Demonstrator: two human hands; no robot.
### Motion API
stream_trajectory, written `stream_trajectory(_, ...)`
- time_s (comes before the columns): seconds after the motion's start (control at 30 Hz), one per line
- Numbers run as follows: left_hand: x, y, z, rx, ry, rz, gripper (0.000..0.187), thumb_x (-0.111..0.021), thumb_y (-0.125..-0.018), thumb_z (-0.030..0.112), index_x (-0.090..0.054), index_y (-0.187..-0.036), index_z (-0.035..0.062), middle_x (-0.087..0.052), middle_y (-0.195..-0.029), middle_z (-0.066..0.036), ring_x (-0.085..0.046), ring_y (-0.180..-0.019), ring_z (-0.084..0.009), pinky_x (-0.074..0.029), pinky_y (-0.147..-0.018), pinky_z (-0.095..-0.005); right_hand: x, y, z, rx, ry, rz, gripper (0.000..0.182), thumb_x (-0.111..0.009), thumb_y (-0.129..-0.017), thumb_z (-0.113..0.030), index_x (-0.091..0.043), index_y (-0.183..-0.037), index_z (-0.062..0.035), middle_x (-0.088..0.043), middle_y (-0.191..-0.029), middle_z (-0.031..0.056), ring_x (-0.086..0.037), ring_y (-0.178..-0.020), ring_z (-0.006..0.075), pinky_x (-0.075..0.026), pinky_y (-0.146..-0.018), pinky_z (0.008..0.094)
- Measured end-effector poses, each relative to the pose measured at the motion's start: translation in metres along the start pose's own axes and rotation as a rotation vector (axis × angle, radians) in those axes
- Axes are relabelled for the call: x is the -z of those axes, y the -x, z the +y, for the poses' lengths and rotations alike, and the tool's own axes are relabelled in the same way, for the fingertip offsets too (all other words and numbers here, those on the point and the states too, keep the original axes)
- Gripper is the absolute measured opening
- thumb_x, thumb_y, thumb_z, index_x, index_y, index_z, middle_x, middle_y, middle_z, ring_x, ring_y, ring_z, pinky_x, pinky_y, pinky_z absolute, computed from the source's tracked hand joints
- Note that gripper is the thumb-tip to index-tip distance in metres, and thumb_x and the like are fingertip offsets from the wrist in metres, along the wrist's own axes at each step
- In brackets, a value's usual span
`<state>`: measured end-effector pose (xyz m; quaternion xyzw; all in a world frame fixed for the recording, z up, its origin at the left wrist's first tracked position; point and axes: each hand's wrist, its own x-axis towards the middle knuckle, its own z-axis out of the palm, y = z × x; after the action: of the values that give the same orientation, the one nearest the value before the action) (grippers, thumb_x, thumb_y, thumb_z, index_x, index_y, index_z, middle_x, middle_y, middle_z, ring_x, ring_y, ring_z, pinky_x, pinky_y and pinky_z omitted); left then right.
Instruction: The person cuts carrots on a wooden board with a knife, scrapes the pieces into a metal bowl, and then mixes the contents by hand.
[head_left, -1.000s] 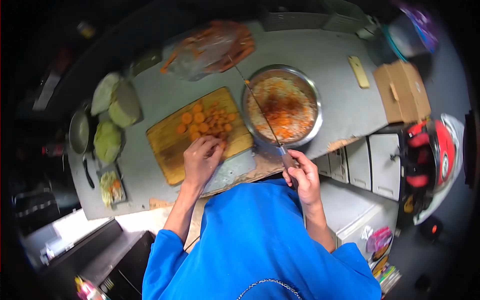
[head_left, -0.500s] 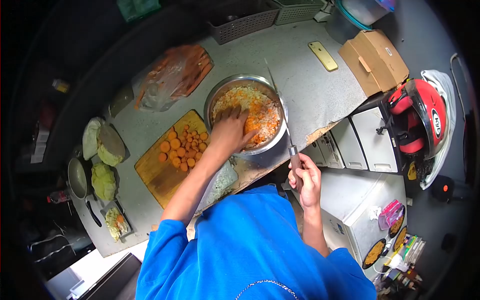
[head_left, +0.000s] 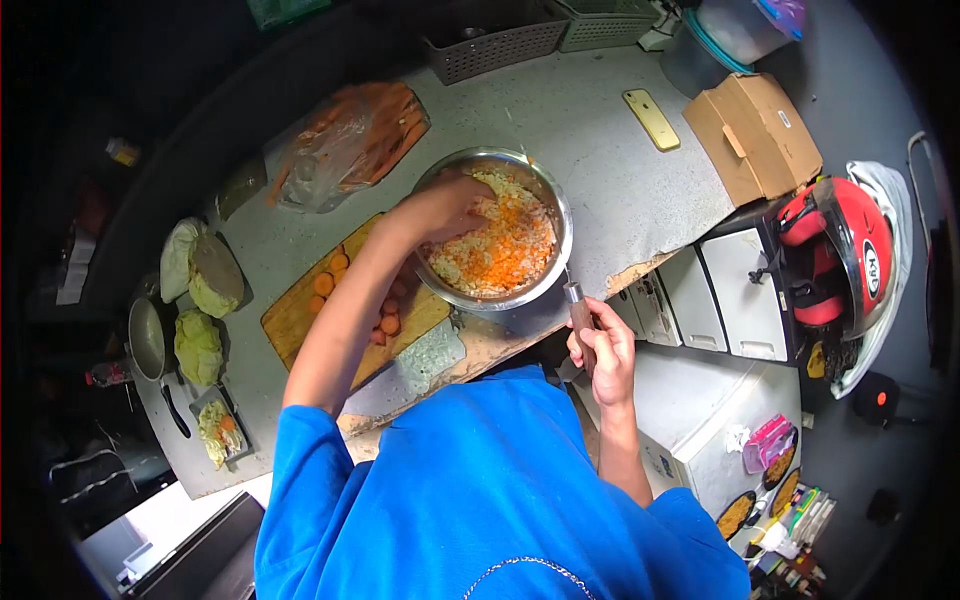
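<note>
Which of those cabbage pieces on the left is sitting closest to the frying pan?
The lower cabbage piece, right beside the pan. The upper cut cabbage lies farther up the counter.

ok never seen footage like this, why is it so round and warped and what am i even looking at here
There is no machine here. A person in a blue top wears a camera on the head, looking down with a very wide lens, which bends the edges round.

The left hand reaches into a steel bowl of chopped cabbage and carrot. The right hand grips a knife by its handle at the counter's edge, blade pointing away past the bowl.

On the grey counter lie a wooden cutting board with carrot slices, a plastic bag of carrots, cabbage pieces, a phone and a cardboard box. A red helmet sits off to the right.
</note>
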<state>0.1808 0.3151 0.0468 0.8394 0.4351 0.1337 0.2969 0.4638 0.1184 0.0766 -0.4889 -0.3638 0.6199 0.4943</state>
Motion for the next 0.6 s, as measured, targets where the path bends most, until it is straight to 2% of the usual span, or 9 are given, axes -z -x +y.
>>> stream_trajectory(0.1,0.014,0.004,0.019,0.112,0.194,-0.104,0.036,-0.069,-0.092,0.011,-0.069,-0.128,0.0028,-0.073,-0.121,-0.019,-0.069,-0.112,-0.0352,-0.054,-0.096,-0.0419,0.006,-0.005,0.0,-0.001,-0.009,-0.002,0.041,-0.053,-0.096,-0.002,-0.055,-0.136,0.0083,-0.067,-0.099,0.0103,-0.057,-0.066,0.009,-0.044,-0.053,0.0229)
stream_trajectory(0.2,0.0,0.011,0.015,0.038,0.124,0.043,0.033,-0.067,-0.097,0.012,-0.068,-0.129,0.0024,-0.073,-0.12,-0.018,-0.069,-0.113,-0.0329,-0.053,-0.098,-0.0405,0.006,-0.012,-0.002,-0.007,0.001,0.0,0.041,-0.053,-0.096,-0.002,-0.056,-0.136,0.0083,-0.067,-0.097,0.0093,-0.056,-0.065,0.0087,-0.044,-0.053,0.0231)
stream_trajectory(0.27,-0.006,0.024,0.027,0.022,0.251,0.22,0.028,-0.065,-0.097,0.012,-0.072,-0.122,0.0029,-0.074,-0.116,-0.02,-0.073,-0.103,-0.0339,-0.056,-0.088,-0.0401,0.007,-0.014,-0.003,-0.01,0.017,-0.005,0.042,-0.053,-0.095,-0.002,-0.056,-0.136,0.0083,-0.066,-0.095,0.0077,-0.056,-0.064,0.0085,-0.045,-0.054,0.0234)
stream_trajectory(0.3,-0.002,0.038,0.035,0.03,0.251,0.226,0.028,-0.065,-0.097,0.012,-0.072,-0.122,0.0029,-0.074,-0.116,-0.02,-0.073,-0.103,-0.0339,-0.056,-0.088,-0.0401,0.008,-0.014,-0.004,-0.001,0.037,-0.002,0.04,-0.055,-0.096,-0.003,-0.057,-0.135,0.0081,-0.066,-0.095,0.0073,-0.055,-0.064,0.0079,-0.044,-0.052,0.0229)
stream_trajectory(0.37,0.005,0.072,0.051,0.207,0.498,0.468,0.023,-0.067,-0.098,0.013,-0.074,-0.116,0.0009,-0.076,-0.106,-0.017,-0.074,-0.09,-0.0251,-0.056,-0.078,-0.0353,0.006,-0.015,-0.007,0.003,0.051,0.002,0.038,-0.057,-0.098,-0.004,-0.057,-0.134,0.0079,-0.066,-0.095,0.007,-0.055,-0.063,0.0074,-0.043,-0.051,0.0223)
stream_trajectory(0.47,-0.017,0.096,0.048,0.297,0.502,0.569,0.021,-0.07,-0.098,0.016,-0.075,-0.11,0.0,-0.076,-0.093,-0.013,-0.072,-0.081,-0.0183,-0.055,-0.07,-0.031,0.003,-0.019,-0.006,-0.065,0.127,0.005,0.036,-0.067,-0.103,-0.017,-0.059,-0.129,0.0056,-0.063,-0.09,0.0041,-0.05,-0.057,0.0038,-0.036,-0.045,0.0191)
stream_trajectory(0.5,-0.018,0.091,0.05,0.168,0.386,0.489,0.017,-0.07,-0.095,0.012,-0.076,-0.105,0.0002,-0.075,-0.087,-0.015,-0.074,-0.079,-0.0258,-0.056,-0.069,-0.0375,0.0,-0.022,-0.002,-0.093,0.118,0.013,0.035,-0.067,-0.103,-0.018,-0.059,-0.129,0.0051,-0.062,-0.089,0.0036,-0.05,-0.057,0.0036,-0.036,-0.045,0.0189)
stream_trajectory(0.53,-0.026,0.082,0.041,0.18,0.385,0.503,0.017,-0.07,-0.095,0.012,-0.076,-0.105,0.0002,-0.075,-0.087,-0.015,-0.074,-0.079,-0.0258,-0.056,-0.069,-0.0375,-0.003,-0.026,0.0,-0.116,0.114,0.013,0.035,-0.067,-0.104,-0.019,-0.059,-0.128,0.0045,-0.061,-0.089,0.0031,-0.049,-0.056,0.0033,-0.036,-0.044,0.0187)
stream_trajectory(0.6,-0.052,0.063,0.021,-0.061,0.091,0.451,0.03,-0.075,-0.092,0.016,-0.074,-0.12,0.0066,-0.074,-0.094,-0.02,-0.073,-0.078,-0.0353,-0.058,-0.072,-0.0439,-0.01,-0.029,-0.002,-0.113,0.096,0.005,0.034,-0.068,-0.103,-0.019,-0.06,-0.127,0.0041,-0.061,-0.089,0.0035,-0.049,-0.056,0.0033,-0.036,-0.044,0.0186)
